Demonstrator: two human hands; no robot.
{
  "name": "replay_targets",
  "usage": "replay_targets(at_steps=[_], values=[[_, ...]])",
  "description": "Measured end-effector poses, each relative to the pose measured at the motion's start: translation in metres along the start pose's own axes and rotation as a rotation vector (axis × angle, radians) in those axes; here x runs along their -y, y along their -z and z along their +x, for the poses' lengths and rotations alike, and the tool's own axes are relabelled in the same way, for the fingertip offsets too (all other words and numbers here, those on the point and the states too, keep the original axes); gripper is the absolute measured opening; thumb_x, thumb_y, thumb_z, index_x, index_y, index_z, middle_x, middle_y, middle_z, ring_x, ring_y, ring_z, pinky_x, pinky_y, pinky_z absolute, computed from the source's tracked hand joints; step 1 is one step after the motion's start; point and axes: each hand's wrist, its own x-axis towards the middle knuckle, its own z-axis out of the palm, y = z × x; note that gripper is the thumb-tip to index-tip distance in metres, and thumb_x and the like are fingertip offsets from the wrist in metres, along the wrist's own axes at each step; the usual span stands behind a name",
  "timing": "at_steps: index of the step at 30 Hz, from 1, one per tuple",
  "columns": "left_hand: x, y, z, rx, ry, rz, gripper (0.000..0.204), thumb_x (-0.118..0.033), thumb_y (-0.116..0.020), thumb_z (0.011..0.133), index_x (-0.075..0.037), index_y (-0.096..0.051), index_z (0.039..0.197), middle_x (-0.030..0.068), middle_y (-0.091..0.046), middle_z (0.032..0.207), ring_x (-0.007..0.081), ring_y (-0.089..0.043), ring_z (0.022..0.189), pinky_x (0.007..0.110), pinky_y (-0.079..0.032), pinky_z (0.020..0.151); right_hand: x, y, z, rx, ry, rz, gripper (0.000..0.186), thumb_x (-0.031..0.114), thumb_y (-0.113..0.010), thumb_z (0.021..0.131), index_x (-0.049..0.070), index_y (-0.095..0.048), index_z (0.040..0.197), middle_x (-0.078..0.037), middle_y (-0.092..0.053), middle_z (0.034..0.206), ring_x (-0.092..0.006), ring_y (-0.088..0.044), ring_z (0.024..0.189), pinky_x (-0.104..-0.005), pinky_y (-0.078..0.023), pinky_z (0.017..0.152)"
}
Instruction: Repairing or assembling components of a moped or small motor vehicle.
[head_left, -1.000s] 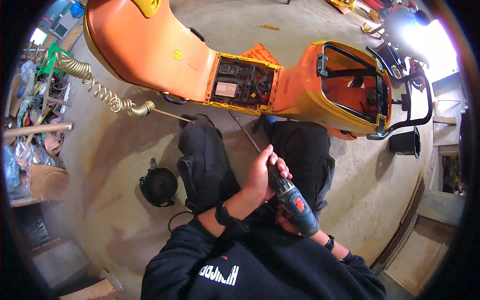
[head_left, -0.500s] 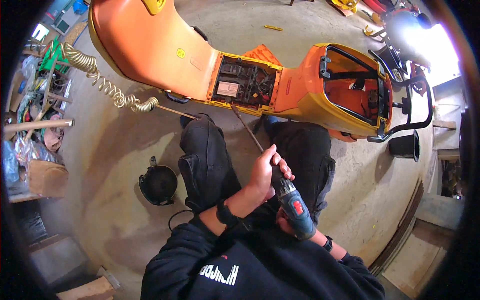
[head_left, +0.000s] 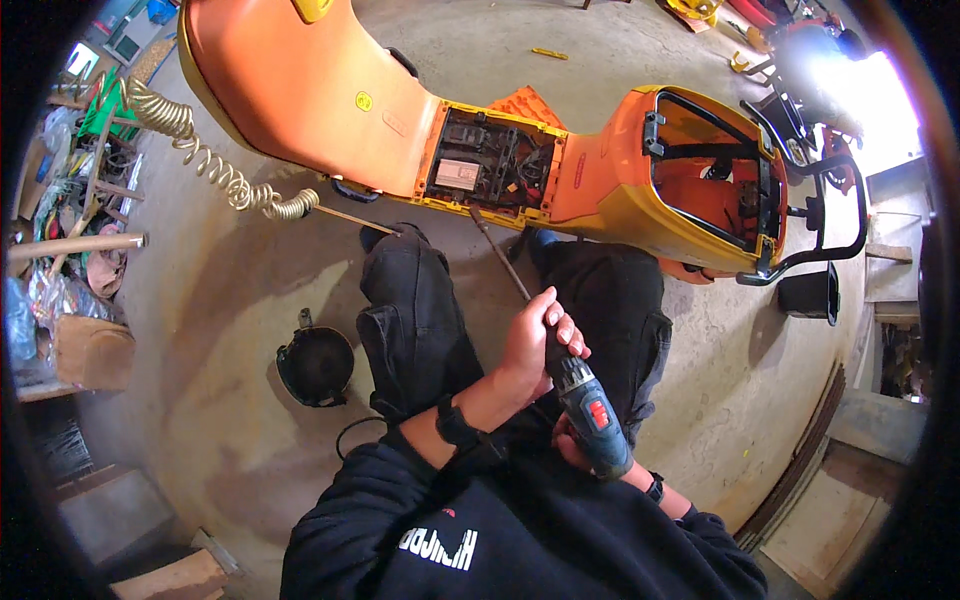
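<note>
A blue cordless drill (head_left: 592, 415) with a long thin bit (head_left: 497, 253) points up at the open floor compartment (head_left: 490, 165) of an orange scooter body (head_left: 420, 120). My left hand (head_left: 538, 342) is wrapped around the drill's front, at the chuck. My right hand (head_left: 572, 450) grips the handle from below and is mostly hidden by the drill. The bit's tip ends near the lower edge of the compartment, where wiring and a box show. My knees in black trousers (head_left: 420, 320) rest on the concrete floor.
A coiled yellow air hose (head_left: 215, 165) runs from the left to a thin rod beside the scooter. A round black dish (head_left: 316, 364) lies on the floor left of my knee. Cluttered tools and wood (head_left: 70, 220) fill the left side. A black pot (head_left: 808, 294) stands right.
The view has shifted slightly; both hands and the drill keep the same grip, with the bit staying aimed at the compartment.
</note>
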Motion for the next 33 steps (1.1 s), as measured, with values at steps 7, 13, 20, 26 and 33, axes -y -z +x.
replay_targets(at_steps=[7, 13, 20, 26, 33], values=[[-0.002, -0.005, -0.001, -0.052, 0.019, 0.105, 0.040, -0.036, -0.045, 0.096, -0.019, -0.037, 0.061, 0.0019, -0.047, 0.053, 0.0203, -0.055, 0.052, 0.042, -0.054, 0.061, 0.015, -0.003, 0.000, 0.137, 0.136, 0.032, 0.034, 0.007, -0.060, 0.087, 0.005, -0.049, 0.119, -0.005, -0.060, 0.085, -0.0142, -0.060, 0.077, -0.0277, -0.049, 0.071], [0.002, -0.001, 0.004, 0.040, 0.025, 0.058, 0.044, -0.038, -0.047, 0.095, -0.020, -0.034, 0.058, 0.0022, -0.046, 0.053, 0.0199, -0.055, 0.052, 0.041, -0.053, 0.061, -0.002, 0.005, -0.003, 0.087, 0.153, -0.108, 0.034, 0.007, -0.060, 0.086, 0.005, -0.049, 0.118, -0.004, -0.060, 0.083, -0.0150, -0.060, 0.075, -0.0276, -0.049, 0.069], [0.002, 0.000, 0.005, 0.032, 0.029, 0.064, 0.043, -0.037, -0.046, 0.096, -0.020, -0.033, 0.058, 0.0018, -0.045, 0.052, 0.0197, -0.055, 0.050, 0.041, -0.052, 0.059, 0.008, -0.002, -0.003, 0.059, 0.153, -0.074, 0.028, 0.007, -0.061, 0.086, 0.005, -0.052, 0.113, -0.004, -0.060, 0.085, -0.0149, -0.061, 0.078, -0.0275, -0.050, 0.070], [0.003, -0.001, 0.007, 0.052, 0.059, 0.028, 0.043, -0.037, -0.046, 0.096, -0.020, -0.034, 0.059, 0.0019, -0.045, 0.051, 0.0198, -0.054, 0.050, 0.041, -0.052, 0.058, 0.007, 0.000, -0.005, 0.023, 0.106, -0.027, 0.029, 0.005, -0.061, 0.084, 0.004, -0.053, 0.112, -0.004, -0.061, 0.087, -0.0142, -0.061, 0.080, -0.0274, -0.051, 0.071], [0.003, 0.006, 0.011, 0.073, 0.016, -0.007, 0.043, -0.037, -0.046, 0.097, -0.020, -0.033, 0.059, 0.0014, -0.044, 0.051, 0.0195, -0.054, 0.052, 0.041, -0.052, 0.062, 0.011, 0.000, 0.002, 0.108, 0.123, 0.035, 0.039, 0.003, -0.059, 0.085, 0.004, -0.047, 0.122, -0.004, -0.060, 0.088, -0.0139, -0.059, 0.078, -0.0273, -0.049, 0.070]])
